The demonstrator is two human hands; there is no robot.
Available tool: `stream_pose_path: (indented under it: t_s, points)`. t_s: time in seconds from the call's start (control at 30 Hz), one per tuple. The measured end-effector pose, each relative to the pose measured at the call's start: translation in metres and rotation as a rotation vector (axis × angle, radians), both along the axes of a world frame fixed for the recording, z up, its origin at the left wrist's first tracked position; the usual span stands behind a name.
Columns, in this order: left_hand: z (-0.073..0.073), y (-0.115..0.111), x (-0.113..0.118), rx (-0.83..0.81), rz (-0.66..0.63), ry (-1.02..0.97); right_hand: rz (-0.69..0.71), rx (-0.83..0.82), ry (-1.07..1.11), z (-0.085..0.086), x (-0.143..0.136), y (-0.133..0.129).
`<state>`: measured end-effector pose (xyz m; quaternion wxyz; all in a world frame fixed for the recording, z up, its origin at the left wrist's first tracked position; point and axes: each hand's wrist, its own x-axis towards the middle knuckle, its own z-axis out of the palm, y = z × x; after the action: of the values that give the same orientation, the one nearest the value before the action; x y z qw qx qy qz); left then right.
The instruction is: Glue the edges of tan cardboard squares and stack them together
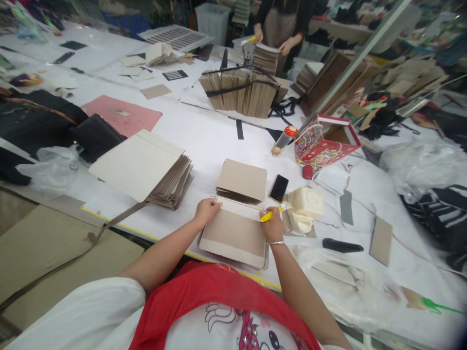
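A short stack of beige cardboard pieces [239, 231] lies in front of me at the table's edge, a paler strip along its near and far sides. My left hand [207, 211] is closed on the far left corner of the top cardboard piece. In my right hand [273, 226] is a brush with a yellow handle [267, 216], its pale bristles pointing right. That hand also touches the far right corner of the top piece. Just beyond lies another small cardboard stack [241, 180]. A cream-coloured, crusted tub [306, 201] stands right of my right hand.
A taller cardboard stack [171, 184] with a wide pale sheet [138, 163] on it is at left. A phone [278, 188], a red patterned bag [328, 146] and a black-handled tool [342, 245] lie at right. Across the table a person [284, 29] handles a pile [266, 58].
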<state>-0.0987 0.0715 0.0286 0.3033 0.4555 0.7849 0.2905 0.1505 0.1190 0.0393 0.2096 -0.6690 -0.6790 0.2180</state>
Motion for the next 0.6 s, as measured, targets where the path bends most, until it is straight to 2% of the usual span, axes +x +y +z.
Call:
stream_pose_path:
  t_s: [0.23,0.6]
  points:
    - [0.002,0.001,0.002,-0.022,0.019,0.003,-0.057,0.017,0.024,-0.005,-0.001,0.0]
    - [-0.002,0.003,0.004,-0.054,-0.008,0.064,-0.065,0.041,-0.083,-0.01,-0.005,-0.002]
